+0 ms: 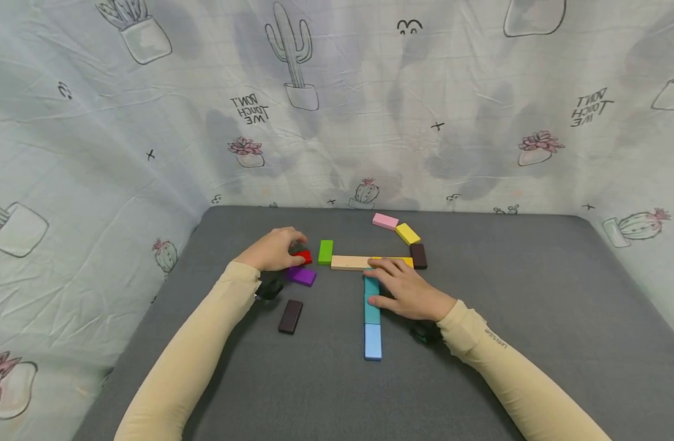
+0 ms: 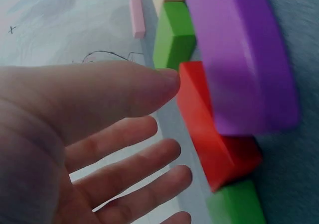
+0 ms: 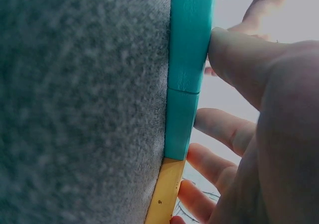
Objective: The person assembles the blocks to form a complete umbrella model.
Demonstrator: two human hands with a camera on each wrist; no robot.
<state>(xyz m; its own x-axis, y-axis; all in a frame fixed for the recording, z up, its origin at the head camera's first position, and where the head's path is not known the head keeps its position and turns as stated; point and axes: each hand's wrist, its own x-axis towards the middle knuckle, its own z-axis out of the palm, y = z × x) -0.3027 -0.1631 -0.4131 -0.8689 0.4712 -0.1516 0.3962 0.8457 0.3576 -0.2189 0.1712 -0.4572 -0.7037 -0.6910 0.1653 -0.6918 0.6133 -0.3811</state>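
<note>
My left hand (image 1: pixel 276 249) is over a red block (image 2: pixel 207 129), its thumb tip close to one end and its fingers extended; whether they touch it I cannot tell. A purple block (image 2: pixel 239 59) lies against the red one, and another green block (image 2: pixel 239 204) shows beyond it in the left wrist view. My right hand (image 1: pixel 411 291) rests with spread fingers along the teal blocks (image 3: pixel 189 40), which run down in a line to a light blue block (image 1: pixel 373 342). Across their top lies a row of a natural wood block (image 1: pixel 348 263) and a yellow-orange block (image 3: pixel 167 189).
A green block (image 1: pixel 325 252) stands at the row's left end. To the right, a dark brown block (image 1: pixel 418 256), a yellow block (image 1: pixel 408 233) and a pink block (image 1: pixel 385 221) form a curve. Another dark brown block (image 1: pixel 290 316) lies apart on the grey table (image 1: pixel 325 398).
</note>
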